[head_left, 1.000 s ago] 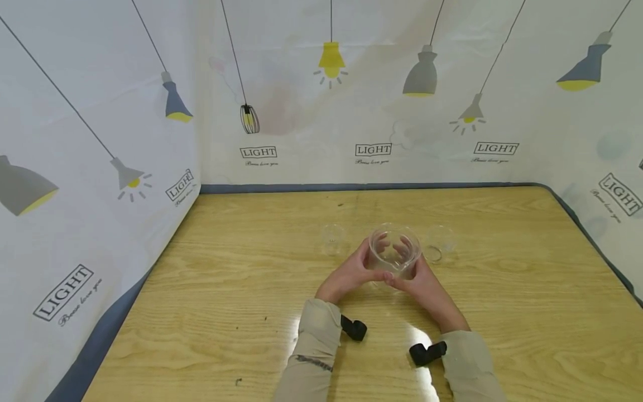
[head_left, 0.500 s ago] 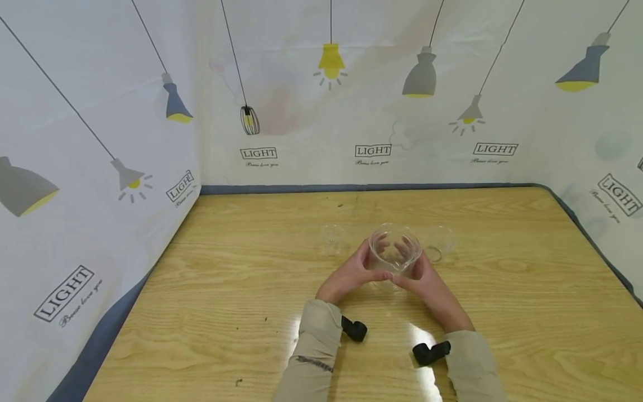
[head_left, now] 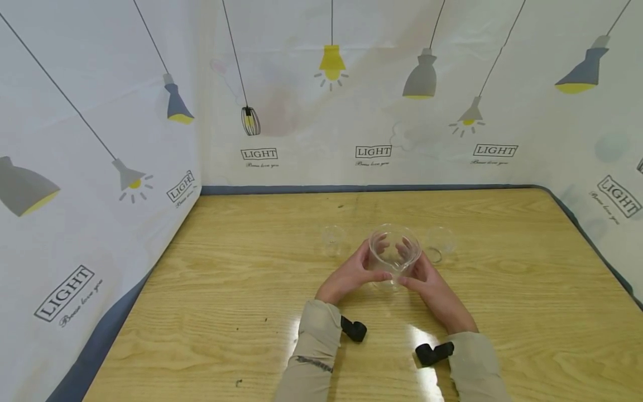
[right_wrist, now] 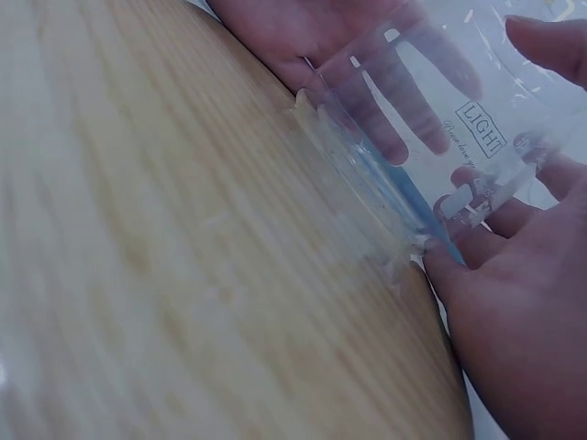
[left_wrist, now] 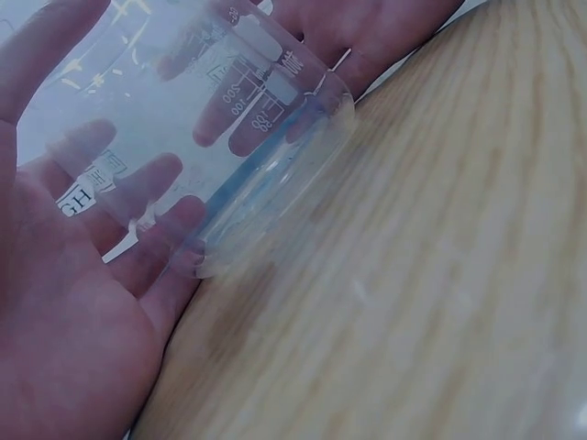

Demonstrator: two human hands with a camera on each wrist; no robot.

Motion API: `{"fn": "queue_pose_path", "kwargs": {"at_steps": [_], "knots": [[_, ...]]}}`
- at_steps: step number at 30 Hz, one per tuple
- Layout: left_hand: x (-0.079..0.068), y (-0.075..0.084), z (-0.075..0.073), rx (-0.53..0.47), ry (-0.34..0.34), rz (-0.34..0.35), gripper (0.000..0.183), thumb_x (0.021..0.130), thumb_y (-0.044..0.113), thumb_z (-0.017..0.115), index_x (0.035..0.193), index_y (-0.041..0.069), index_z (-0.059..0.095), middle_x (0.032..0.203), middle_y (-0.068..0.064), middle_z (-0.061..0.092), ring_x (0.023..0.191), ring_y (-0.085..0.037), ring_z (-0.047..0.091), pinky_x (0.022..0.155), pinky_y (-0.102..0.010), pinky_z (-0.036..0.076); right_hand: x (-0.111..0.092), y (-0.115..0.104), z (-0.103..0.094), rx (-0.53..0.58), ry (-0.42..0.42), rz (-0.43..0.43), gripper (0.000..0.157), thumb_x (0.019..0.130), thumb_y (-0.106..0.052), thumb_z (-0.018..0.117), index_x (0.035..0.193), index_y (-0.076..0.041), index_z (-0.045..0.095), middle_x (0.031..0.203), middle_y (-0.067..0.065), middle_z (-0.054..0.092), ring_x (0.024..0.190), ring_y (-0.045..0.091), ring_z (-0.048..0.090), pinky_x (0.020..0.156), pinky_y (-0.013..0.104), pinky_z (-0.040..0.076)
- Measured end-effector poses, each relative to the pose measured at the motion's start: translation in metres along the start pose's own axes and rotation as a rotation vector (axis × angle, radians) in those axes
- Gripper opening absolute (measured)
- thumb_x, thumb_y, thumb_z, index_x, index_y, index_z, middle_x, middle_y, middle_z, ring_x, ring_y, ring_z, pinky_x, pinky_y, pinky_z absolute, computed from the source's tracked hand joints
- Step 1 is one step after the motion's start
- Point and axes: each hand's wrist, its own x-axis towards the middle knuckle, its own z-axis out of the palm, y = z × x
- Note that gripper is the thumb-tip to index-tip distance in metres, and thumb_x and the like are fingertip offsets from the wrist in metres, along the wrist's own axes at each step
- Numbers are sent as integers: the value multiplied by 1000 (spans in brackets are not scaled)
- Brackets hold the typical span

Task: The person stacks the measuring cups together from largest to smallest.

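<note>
A clear glass beaker [head_left: 394, 262] with printed volume marks stands upright on the wooden table, between both hands. My left hand [head_left: 350, 275] holds its left side, fingers curled round the far wall and thumb on the near side. On the other side my right hand [head_left: 431, 287] holds the beaker the same way, its thumb tip a little apart from the left thumb. Through the glass [left_wrist: 229, 119] in the left wrist view, fingers of both hands show. The beaker's base [right_wrist: 367, 174] meets the table in the right wrist view, and its inside looks bare.
A small clear round vessel [head_left: 333, 240] stands behind the left hand, and a similar one [head_left: 442, 240] behind the right; their faint outlines hide their exact kind. A printed curtain [head_left: 311, 128] borders the table [head_left: 226, 279] at the back and sides.
My right thumb has slid right, away from the left thumb, and the right wrist has shifted slightly right. The beaker and my left hand have stayed in place.
</note>
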Motion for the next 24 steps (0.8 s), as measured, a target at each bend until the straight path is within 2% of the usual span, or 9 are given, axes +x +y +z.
{"fn": "queue_pose_path", "kwargs": {"at_steps": [8, 14, 21, 24], "knots": [[0, -3, -1, 11, 1, 10, 79, 75, 29, 72, 135, 43, 23, 139, 2, 34, 128, -13, 29, 101, -34, 26, 2, 11, -4, -13, 11, -26, 71, 87, -12, 58, 142, -29, 17, 146, 4, 20, 133, 19, 16, 95, 12, 26], [0, -3, -1, -18, -7, 6, 81, 76, 27, 71, 139, 38, 21, 140, 2, 33, 128, -14, 28, 100, -32, 27, 1, 9, -4, -12, 0, -2, 73, 87, -13, 58, 144, -25, 12, 147, 0, 18, 134, 17, 12, 95, 12, 25], [0, -5, -2, -23, -4, 1, 81, 75, 28, 72, 138, 39, 21, 140, 4, 33, 128, -13, 28, 101, -32, 27, 0, 5, -2, -33, -6, 15, 71, 89, -10, 54, 144, -26, 11, 147, -3, 17, 133, 22, 14, 100, 27, 25], [0, -4, -2, -19, -1, -1, 81, 75, 28, 72, 137, 41, 22, 140, 4, 33, 128, -13, 28, 101, -32, 26, 0, 5, -2, -36, -3, 13, 70, 90, -8, 52, 144, -26, 11, 147, -3, 17, 133, 23, 16, 99, 23, 26]]}}
